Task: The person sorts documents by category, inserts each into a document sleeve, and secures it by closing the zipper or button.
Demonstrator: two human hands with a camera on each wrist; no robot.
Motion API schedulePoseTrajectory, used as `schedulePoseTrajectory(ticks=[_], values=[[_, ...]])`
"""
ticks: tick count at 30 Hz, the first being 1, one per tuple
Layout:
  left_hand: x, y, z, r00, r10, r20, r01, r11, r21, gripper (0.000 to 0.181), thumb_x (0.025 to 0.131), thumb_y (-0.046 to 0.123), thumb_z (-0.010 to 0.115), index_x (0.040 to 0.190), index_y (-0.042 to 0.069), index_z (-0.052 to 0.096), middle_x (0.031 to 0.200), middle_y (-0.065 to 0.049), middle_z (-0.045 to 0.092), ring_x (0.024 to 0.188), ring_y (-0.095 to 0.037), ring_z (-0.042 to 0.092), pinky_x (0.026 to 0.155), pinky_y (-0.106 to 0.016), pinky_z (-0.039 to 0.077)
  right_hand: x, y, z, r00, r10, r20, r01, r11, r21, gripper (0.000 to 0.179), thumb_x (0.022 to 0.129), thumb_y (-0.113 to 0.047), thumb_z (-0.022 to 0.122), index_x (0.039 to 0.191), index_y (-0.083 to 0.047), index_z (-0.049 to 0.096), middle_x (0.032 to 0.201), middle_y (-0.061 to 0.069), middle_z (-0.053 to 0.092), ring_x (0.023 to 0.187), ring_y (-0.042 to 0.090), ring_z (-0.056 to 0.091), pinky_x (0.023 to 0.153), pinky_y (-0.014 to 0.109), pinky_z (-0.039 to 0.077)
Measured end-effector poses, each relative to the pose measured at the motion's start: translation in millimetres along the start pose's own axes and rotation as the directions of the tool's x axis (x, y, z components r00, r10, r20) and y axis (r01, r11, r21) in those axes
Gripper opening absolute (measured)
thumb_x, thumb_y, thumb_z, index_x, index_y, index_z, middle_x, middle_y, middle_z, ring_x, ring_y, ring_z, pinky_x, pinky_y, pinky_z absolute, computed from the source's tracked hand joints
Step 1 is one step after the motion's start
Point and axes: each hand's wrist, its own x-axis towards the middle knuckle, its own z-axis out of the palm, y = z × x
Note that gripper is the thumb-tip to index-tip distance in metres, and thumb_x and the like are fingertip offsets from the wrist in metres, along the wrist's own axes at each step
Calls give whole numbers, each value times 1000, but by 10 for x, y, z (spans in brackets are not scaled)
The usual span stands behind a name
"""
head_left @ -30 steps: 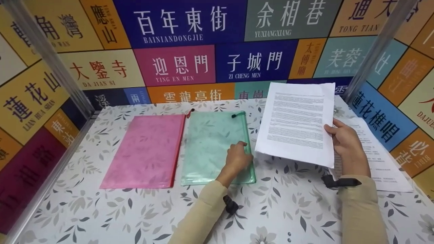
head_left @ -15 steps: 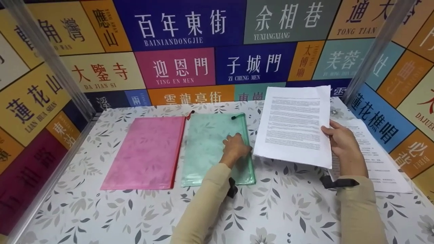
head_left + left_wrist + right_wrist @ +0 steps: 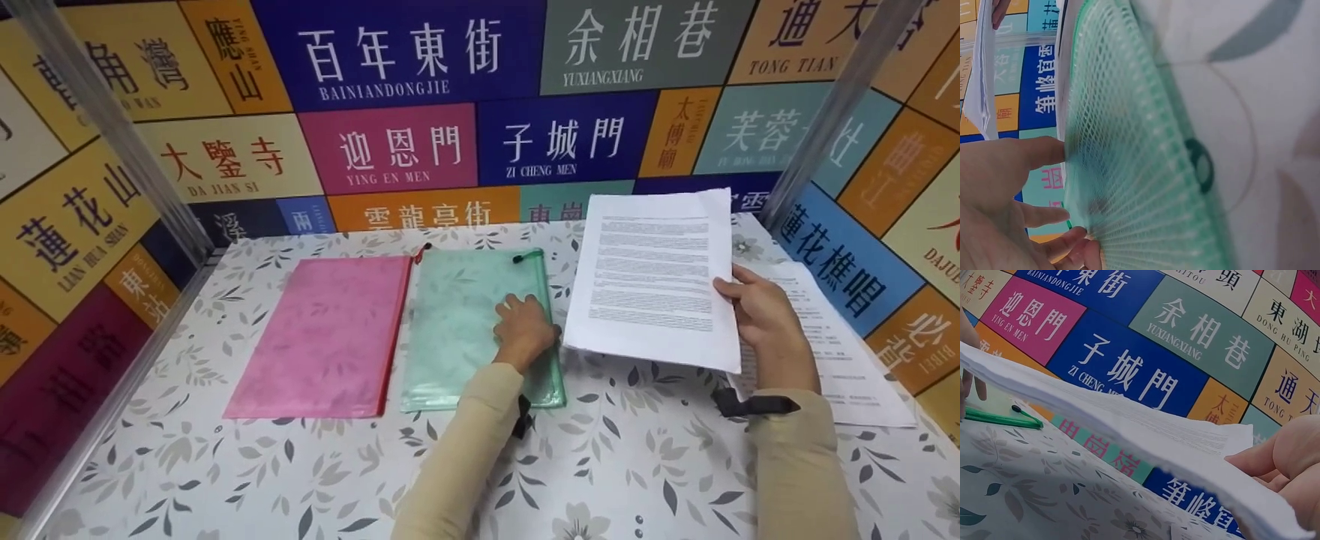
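Note:
My left hand (image 3: pixel 524 330) rests on the right half of a green zip document pouch (image 3: pixel 450 337), fingers spread and thumb by its zipped edge. In the left wrist view the fingertips touch the see-through mesh pouch (image 3: pixel 1123 140). My right hand (image 3: pixel 769 319) pinches a stack of printed paper (image 3: pixel 652 281) by its right edge and holds it up, tilted, above the table. The right wrist view looks along the edge of this paper stack (image 3: pixel 1100 419), with the thumb on top and the other fingers partly hidden beneath.
To the left lies a pink zip document pouch (image 3: pixel 322 337) with a red zip edge. More printed sheets (image 3: pixel 847 360) lie on the table at the right, partly behind my right hand. Colourful sign-patterned panels (image 3: pixel 405 142) enclose the back and sides.
My left hand has shifted slightly forward on the green pouch, its fingers spreading from a more gathered pose. The right hand and paper stack have dipped slightly.

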Motion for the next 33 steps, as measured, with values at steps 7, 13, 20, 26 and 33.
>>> schedulePoseTrajectory(ticks=[7, 13, 20, 26, 33], values=[[47, -88, -98, 997, 31, 70, -22, 991, -129, 45, 94, 18, 58, 134, -1, 54, 135, -22, 49, 125, -36, 46, 100, -49, 49, -5, 19, 9, 1000, 5, -4, -4, 1000, 13, 77, 98, -8, 60, 161, -25, 20, 128, -6, 57, 107, 7, 64, 86, 25, 55], [93, -278, -122, 991, 93, 96, -61, 954, -293, 38, 93, 3, 48, 128, -8, 59, 129, -25, 60, 114, -35, 57, 100, -45, 51, 9, 63, 27, 999, 35, -18, -36, 999, -38, 76, 99, -11, 60, 161, -25, 19, 125, -6, 58, 104, 8, 66, 85, 26, 56], [80, -402, -123, 990, 115, 76, -72, 902, -425, 36, 94, 1, 44, 124, -12, 59, 125, -26, 61, 103, -32, 60, 91, -41, 54, 28, 81, 84, 1000, 24, -9, -25, 996, -84, 74, 101, -13, 57, 161, -24, 17, 121, -7, 59, 102, 7, 66, 84, 25, 56], [65, -387, -96, 995, 90, 33, -68, 904, -422, 19, 91, -1, 46, 102, -8, 61, 88, -11, 58, 74, -20, 49, 66, -30, 48, 29, 94, 146, 1000, 29, -9, -30, 990, -137, 73, 101, -14, 57, 162, -22, 16, 116, -9, 63, 100, 6, 67, 84, 24, 56], [50, -379, -65, 999, 43, -29, -52, 884, -464, 22, 89, -4, 49, 101, -7, 67, 93, -14, 66, 73, -20, 55, 58, -27, 46, 20, 52, 200, 1000, 15, 24, -11, 987, -163, 76, 100, -11, 58, 162, -16, 14, 110, -9, 67, 98, 6, 68, 82, 24, 57]])
